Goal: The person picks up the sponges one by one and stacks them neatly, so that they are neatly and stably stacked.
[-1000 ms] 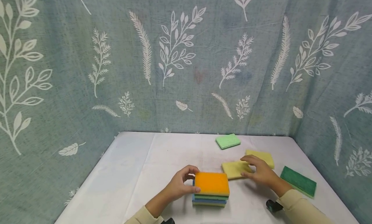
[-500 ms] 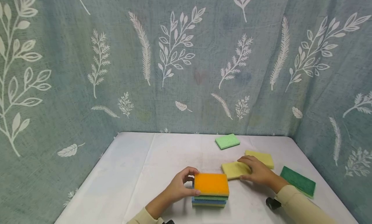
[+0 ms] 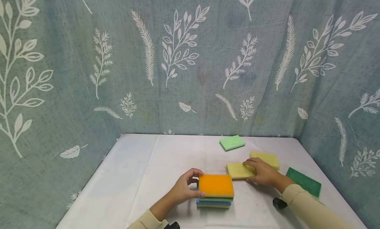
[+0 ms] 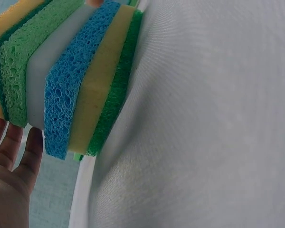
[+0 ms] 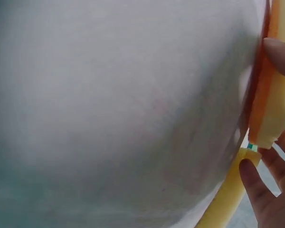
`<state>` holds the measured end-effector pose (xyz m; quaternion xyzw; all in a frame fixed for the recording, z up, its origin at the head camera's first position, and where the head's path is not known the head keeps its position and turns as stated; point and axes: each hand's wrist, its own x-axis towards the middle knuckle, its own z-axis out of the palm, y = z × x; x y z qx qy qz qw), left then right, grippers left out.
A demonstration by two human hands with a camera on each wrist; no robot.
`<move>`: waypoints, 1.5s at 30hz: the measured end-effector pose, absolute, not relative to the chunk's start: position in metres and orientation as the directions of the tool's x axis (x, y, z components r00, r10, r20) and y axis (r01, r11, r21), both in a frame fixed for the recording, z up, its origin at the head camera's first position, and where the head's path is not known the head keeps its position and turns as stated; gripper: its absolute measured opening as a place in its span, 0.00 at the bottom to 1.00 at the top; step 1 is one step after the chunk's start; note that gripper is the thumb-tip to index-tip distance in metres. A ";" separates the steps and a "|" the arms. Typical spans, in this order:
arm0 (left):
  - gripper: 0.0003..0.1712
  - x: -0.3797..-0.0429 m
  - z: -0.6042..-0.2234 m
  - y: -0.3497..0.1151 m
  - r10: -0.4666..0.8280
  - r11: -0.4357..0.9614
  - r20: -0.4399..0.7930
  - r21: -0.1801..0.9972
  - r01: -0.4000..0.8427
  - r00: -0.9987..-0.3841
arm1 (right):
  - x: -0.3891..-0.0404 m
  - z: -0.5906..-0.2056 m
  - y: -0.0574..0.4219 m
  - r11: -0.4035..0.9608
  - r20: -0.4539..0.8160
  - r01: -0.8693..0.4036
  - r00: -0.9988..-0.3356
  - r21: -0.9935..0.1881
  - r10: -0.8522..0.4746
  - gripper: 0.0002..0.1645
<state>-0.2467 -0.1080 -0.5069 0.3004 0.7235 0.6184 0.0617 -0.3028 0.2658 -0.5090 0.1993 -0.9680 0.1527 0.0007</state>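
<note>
Sponge stack [image 3: 215,200] on a white cloth-covered table [image 3: 154,179], toward the near edge and a little right of centre, topped by a bright orange sponge [image 3: 216,185]. Beneath that, seen from the left wrist, come bands of dark green, light green, grey, blue, yellow and green, the lowest against the cloth. The person's left hand [image 3: 184,189] grips the stack's left end, thumb at the near side and fingers curled at the far side.

Just beyond the stack, to its right, lies a yellow sponge [image 3: 237,171]. The right hand [image 3: 262,173] pinches its right end between thumb and fingers (the right wrist view shows an orange layer under the yellow one). Whether it is lifted at all, I cannot tell. One finger also touches the edge of a second yellow sponge [image 3: 268,158], just behind.

Farther back, near the table's far edge, is a light green sponge [image 3: 232,143]; at right, partly behind the forearm, a dark green sponge [image 3: 303,181]. Grey-green curtains [image 3: 190,90] printed with white leaves surround the table.
</note>
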 end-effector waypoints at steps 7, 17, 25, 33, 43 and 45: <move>0.31 -0.242 -0.497 -0.108 0.514 0.052 0.279 0.934 0.354 -0.811 | -0.298 -0.507 0.269 0.868 0.108 -0.404 -0.915 -0.289 -0.390 0.41; 0.32 -0.247 -0.506 -0.108 0.509 0.058 0.284 0.930 0.362 -0.812 | -0.291 -0.504 0.270 0.861 0.166 -0.406 -0.913 -0.306 -0.372 0.41; 0.30 -0.249 -0.509 -0.108 0.509 0.050 0.304 0.923 0.381 -0.805 | -0.281 -0.491 0.266 0.848 0.212 -0.403 -0.913 -0.344 -0.347 0.38; 0.31 -0.246 -0.510 -0.111 0.514 0.053 0.296 0.926 0.374 -0.805 | -0.273 -0.484 0.260 0.820 0.261 -0.441 -0.894 -0.365 -0.365 0.35; 0.31 -0.247 -0.510 -0.110 0.516 0.047 0.314 0.918 0.393 -0.797 | -0.270 -0.478 0.255 0.803 0.321 -0.465 -0.877 -0.373 -0.358 0.35; 0.31 -0.247 -0.509 -0.109 0.513 0.052 0.312 0.919 0.392 -0.800 | -0.269 -0.475 0.253 0.786 0.334 -0.487 -0.865 -0.380 -0.374 0.34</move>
